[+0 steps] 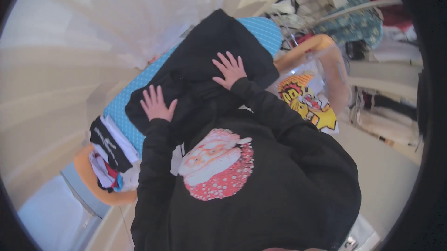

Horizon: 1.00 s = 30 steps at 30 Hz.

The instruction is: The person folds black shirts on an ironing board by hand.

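Head view: a black garment (205, 60) is spread along the blue ironing board (122, 106), with left hand (156, 105) and right hand (229, 70) pressed flat on it, fingers splayed, nothing gripped.

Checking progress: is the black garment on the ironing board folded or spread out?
Spread out: the black garment covers the ironing board, both hands flat on it.
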Motion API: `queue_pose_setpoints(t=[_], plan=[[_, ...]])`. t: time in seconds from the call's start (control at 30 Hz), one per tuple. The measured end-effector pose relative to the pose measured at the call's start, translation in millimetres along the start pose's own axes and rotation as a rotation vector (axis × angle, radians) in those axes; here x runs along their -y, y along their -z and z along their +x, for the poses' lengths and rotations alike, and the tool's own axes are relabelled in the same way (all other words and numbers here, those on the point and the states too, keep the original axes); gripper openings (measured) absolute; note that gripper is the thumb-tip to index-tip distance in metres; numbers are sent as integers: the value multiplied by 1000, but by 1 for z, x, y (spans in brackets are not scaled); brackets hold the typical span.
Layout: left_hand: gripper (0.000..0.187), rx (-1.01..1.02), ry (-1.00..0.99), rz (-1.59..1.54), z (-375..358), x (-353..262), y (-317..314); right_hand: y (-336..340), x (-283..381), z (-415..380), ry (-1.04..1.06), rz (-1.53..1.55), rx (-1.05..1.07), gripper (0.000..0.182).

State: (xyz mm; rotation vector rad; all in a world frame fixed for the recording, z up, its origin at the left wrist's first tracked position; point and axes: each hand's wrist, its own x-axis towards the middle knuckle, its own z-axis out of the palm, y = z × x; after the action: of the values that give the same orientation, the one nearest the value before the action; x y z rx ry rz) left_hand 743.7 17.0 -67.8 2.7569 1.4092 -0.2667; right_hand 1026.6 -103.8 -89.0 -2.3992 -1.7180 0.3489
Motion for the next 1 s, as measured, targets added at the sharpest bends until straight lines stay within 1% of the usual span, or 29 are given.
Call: queue_pose_setpoints(t=[0.07, 0.13, 0.17, 0.23, 0.27, 0.33, 0.37, 0.43, 0.47, 0.53, 0.57, 0.63, 0.67, 0.73, 0.77, 0.83, 0.87, 0.93, 0.97, 1.0], plan=[[72, 8, 7, -3, 2, -1, 2, 9, -22, -5, -93, 42, -26, 51], [72, 21, 26, 4, 4, -3, 3, 13, -63, -21, -316, 75, -299, 48], [72, 28, 21, 9, 3, -3, 2, 7, -87, -35, -384, 82, -367, 47], [71, 39, 38, 48, 4, -5, 0, -17, -143, -72, -800, 407, -392, 55], [71, 38, 37, 59, 5, -6, -1, -25, -163, -86, -907, 490, -402, 57], [70, 52, 54, 82, 5, -8, 0, -35, -181, -109, -1176, 1018, -191, 49], [70, 53, 53, 93, 5, -9, 0, -35, -181, -116, -1238, 1159, -137, 47], [70, 38, 57, 120, 5, -11, -2, -24, -162, -119, -1244, 1607, -33, 42], [70, 33, 52, 133, 4, -13, -2, -24, -154, -118, -1238, 1728, -9, 41], [67, -33, -26, 136, -1, -22, 0, -37, -146, -109, -1317, 2020, -183, 45], [66, -50, -48, 141, -2, -27, -1, -40, -145, -106, -1333, 2098, -230, 47], [65, -74, -112, 148, -4, -37, -7, -42, -148, -99, -1447, 1806, -253, 58], [65, -82, -121, 154, -3, -40, -8, -42, -148, -96, -1464, 1737, -250, 62], [67, -32, -84, 179, 2, -46, -7, -35, -147, -90, -1449, 1404, -184, 64], [67, -23, -64, 185, 3, -48, -7, -35, -149, -91, -1429, 1322, -164, 65], [68, -34, -93, 158, 4, -50, -6, -38, -159, -94, -1298, 1091, -152, 67], [68, -41, -75, 157, 4, -49, -2, -39, -162, -93, -1239, 1038, -137, 68], [65, 0, -58, 88, -3, -46, 10, -41, -168, -95, -1121, 766, -303, 63], [64, 9, -28, 73, -9, -41, 14, -35, -163, -92, -1066, 704, -332, 62], [63, -47, 60, 30, -18, -33, 17, -20, -151, -87, -904, 592, -456, 57]])
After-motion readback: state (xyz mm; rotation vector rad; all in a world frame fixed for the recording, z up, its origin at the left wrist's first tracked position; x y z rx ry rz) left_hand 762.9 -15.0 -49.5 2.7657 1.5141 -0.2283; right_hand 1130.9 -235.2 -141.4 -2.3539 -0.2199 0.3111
